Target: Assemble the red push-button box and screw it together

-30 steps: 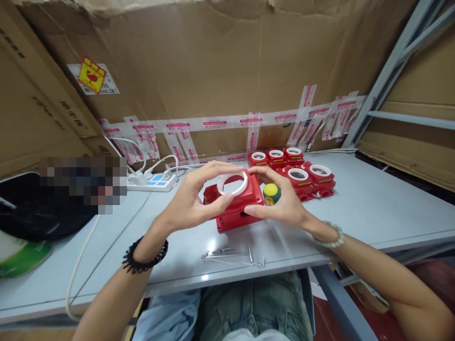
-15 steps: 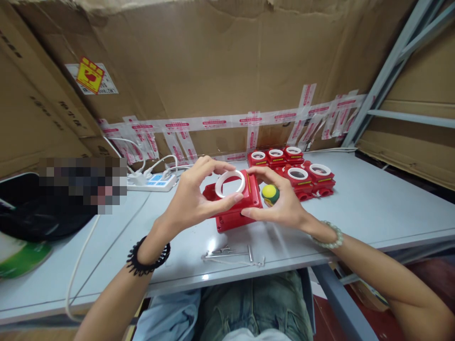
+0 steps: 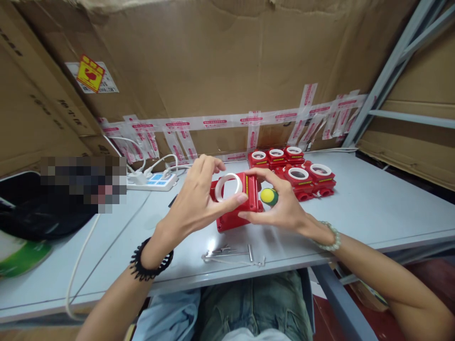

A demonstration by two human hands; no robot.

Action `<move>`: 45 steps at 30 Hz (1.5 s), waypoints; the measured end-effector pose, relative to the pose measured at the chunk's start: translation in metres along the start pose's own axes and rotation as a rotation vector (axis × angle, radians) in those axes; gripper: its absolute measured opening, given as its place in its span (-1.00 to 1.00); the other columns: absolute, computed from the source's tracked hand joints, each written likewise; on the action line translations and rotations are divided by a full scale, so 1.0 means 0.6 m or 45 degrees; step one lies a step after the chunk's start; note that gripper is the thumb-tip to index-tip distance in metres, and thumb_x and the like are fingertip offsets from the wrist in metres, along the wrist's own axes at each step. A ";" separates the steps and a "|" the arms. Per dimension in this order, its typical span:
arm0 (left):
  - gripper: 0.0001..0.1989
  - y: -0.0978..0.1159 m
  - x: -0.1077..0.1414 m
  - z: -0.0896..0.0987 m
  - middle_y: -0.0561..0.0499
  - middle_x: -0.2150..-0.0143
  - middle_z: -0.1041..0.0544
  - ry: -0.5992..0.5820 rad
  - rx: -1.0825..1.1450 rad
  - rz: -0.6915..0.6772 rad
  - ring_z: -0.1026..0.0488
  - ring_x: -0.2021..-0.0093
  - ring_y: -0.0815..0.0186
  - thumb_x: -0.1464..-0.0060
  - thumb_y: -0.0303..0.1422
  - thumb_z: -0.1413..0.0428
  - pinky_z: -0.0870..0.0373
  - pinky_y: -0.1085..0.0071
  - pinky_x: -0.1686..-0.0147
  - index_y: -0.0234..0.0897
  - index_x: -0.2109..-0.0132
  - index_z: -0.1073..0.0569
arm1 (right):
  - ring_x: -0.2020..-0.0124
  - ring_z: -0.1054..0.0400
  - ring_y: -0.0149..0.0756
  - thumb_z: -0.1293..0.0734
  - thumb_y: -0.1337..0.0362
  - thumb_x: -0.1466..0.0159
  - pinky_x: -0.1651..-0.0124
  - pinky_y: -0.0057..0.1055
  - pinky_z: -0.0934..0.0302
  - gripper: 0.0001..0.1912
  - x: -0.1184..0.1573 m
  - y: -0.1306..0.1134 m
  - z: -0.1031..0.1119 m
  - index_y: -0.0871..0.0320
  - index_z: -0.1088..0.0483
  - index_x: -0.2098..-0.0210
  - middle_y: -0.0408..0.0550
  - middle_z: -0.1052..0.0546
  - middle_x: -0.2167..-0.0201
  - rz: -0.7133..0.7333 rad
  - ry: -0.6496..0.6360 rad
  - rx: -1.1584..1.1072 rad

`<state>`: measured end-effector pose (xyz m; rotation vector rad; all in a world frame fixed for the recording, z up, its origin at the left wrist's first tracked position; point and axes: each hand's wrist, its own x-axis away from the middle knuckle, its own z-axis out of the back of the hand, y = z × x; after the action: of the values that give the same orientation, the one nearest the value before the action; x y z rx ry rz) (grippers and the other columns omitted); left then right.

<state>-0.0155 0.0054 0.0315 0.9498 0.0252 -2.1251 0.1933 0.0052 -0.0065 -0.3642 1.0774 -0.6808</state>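
Observation:
My right hand grips the right edge of a red housing cover, thumb at the front and fingers at the back. The cover is tilted over a red box base on the table. A white ring surrounds the cover's round opening. My left hand is open, its thumb lying over the ring's front right edge and its fingers raised apart behind it. A yellow-and-green rounded handle end shows inside the curve of my right hand; the rest of it is hidden.
Screws and a metal T-shaped tool lie near the front edge. Several red housings with white rings stand at the back right. A white power strip with cables and a black bag are at left. Cardboard walls the back.
My left fingers have lifted off the ring and spread, while its thumb stays over the cover. The cover has tilted a little more in my right hand.

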 end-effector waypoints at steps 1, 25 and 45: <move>-0.62 -0.002 0.001 0.003 -0.12 0.02 -0.39 -0.006 0.054 -0.054 -0.34 0.01 0.10 -0.15 -0.09 -0.08 -0.33 0.14 0.03 -0.24 0.03 -0.29 | 0.06 -0.45 -0.18 -0.55 0.11 0.06 -0.03 -0.25 -0.38 -0.28 0.000 0.001 0.001 0.10 -0.32 -0.05 -0.03 -0.53 0.05 0.005 0.004 0.000; -0.65 -0.015 0.001 0.012 -0.09 0.07 -0.49 -0.037 0.265 -0.267 -0.43 0.05 0.18 -0.05 -0.28 -0.24 -0.44 0.24 0.05 -0.18 -0.01 -0.47 | 0.01 -0.45 -0.14 -0.55 0.09 0.06 -0.08 -0.19 -0.37 -0.29 0.001 0.000 0.001 0.09 -0.32 -0.04 -0.01 -0.53 0.02 0.093 0.057 0.059; -0.65 -0.019 0.003 -0.003 -0.04 0.14 -0.50 0.037 0.233 -0.208 -0.42 0.16 0.23 -0.02 -0.21 -0.30 -0.40 0.30 0.16 -0.21 0.06 -0.47 | 0.03 -0.46 -0.16 -0.54 0.10 0.04 -0.07 -0.21 -0.36 -0.31 0.005 0.004 -0.005 0.12 -0.33 -0.04 0.03 -0.54 0.03 0.159 0.123 0.147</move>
<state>-0.0228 0.0127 0.0258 1.1190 -0.0815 -2.2930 0.1926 0.0052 -0.0112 -0.1641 1.1371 -0.6507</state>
